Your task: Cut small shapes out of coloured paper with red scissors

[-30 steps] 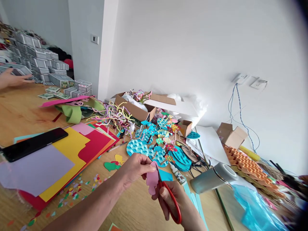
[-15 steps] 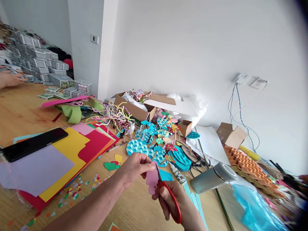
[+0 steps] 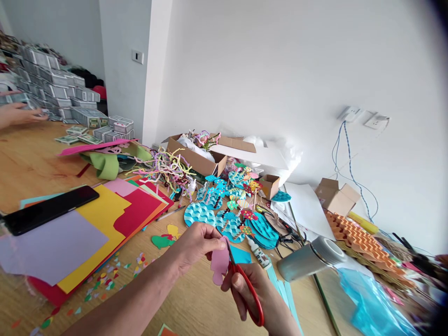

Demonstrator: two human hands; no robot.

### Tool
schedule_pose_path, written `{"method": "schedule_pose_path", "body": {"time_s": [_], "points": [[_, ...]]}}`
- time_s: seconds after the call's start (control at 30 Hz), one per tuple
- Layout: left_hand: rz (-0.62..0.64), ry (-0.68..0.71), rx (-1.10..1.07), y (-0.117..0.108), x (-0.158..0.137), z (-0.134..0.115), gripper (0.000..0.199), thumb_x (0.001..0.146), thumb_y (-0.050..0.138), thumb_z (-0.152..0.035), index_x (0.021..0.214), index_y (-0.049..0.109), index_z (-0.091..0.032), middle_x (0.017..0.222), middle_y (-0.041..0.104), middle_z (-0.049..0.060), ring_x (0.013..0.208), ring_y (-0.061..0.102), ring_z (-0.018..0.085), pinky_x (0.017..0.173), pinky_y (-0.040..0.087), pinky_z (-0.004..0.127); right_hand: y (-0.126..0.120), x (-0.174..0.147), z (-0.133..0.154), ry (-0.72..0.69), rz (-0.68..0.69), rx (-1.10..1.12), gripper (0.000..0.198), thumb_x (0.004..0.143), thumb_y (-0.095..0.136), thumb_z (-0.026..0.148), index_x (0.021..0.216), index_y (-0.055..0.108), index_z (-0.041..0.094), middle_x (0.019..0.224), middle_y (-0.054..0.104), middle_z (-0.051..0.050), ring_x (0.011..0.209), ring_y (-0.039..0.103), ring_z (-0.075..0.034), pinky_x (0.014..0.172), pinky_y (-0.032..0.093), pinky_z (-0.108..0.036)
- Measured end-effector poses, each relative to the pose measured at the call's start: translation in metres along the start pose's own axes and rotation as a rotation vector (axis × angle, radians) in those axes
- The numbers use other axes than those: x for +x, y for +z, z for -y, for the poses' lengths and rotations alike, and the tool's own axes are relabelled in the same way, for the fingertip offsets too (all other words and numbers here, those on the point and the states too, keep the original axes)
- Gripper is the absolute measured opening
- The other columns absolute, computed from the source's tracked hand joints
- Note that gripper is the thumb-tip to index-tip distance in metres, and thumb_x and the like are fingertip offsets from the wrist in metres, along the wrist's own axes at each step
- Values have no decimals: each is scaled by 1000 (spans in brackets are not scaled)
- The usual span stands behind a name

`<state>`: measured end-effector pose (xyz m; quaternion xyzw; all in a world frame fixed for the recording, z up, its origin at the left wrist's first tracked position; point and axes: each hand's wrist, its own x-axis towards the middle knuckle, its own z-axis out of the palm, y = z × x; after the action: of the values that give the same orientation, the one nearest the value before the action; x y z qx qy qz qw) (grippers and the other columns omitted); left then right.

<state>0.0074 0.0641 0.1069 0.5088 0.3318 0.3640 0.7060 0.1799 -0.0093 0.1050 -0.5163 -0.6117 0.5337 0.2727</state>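
Note:
My left hand (image 3: 206, 238) pinches the top of a small pink paper cutout (image 3: 220, 262) with a wavy outline. Red-handled scissors (image 3: 257, 303) are gripped in my right hand (image 3: 254, 289), their dark blades at the cutout's right edge. Below my wrists is the wooden table. Green and yellow paper cutouts (image 3: 163, 241) lie left of my left hand. Just beyond both hands sit round blue wave-patterned pieces (image 3: 199, 214) with small paper fish on striped stems. A white glue bottle (image 3: 259, 254) lies right of the scissors.
Coloured paper sheets (image 3: 94, 228) with a black phone (image 3: 51, 210) on top lie at left, paper scraps in front. A grey metal flask (image 3: 308, 259) and blue plastic bag (image 3: 374, 298) are at right. Another person's hand (image 3: 21, 114) is by stacked bundles (image 3: 56, 84).
The pink cutout has shifted and turned slightly left against the scissor blades. My hands stay nearly in place. The other person's hand at far left has moved slightly right.

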Motion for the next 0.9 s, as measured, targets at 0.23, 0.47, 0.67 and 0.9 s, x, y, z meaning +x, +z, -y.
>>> {"method": "schedule_pose_path", "body": {"time_s": [0.23,0.47,0.67,0.9], "points": [[4,-9,-25,1,-1,1,22,64,66,-35,65,59,-15,56,60,0,51,55,13,52,39,25,1,0,-1,28,-11,11,64,77,46,75,75,57,13,36,44,6,28,30,-4,35,15,-18],[-32,-6,-7,1,-2,0,22,65,66,-36,65,60,-15,56,61,0,50,54,12,51,37,24,0,-2,2,38,-24,-33,66,78,45,75,76,62,11,38,48,3,31,31,-5,37,19,-19],[-54,0,-9,3,-2,1,23,64,67,-36,65,61,-14,58,60,-1,53,50,10,54,37,23,0,-2,3,21,-32,-66,70,78,43,75,80,66,9,41,52,0,35,38,-8,39,26,-21],[-55,22,-18,4,0,3,24,67,67,-36,67,61,-13,58,58,-2,53,49,10,52,36,23,2,0,7,-5,-37,-116,71,78,41,77,79,65,10,42,52,0,37,40,-9,39,28,-21]]}}
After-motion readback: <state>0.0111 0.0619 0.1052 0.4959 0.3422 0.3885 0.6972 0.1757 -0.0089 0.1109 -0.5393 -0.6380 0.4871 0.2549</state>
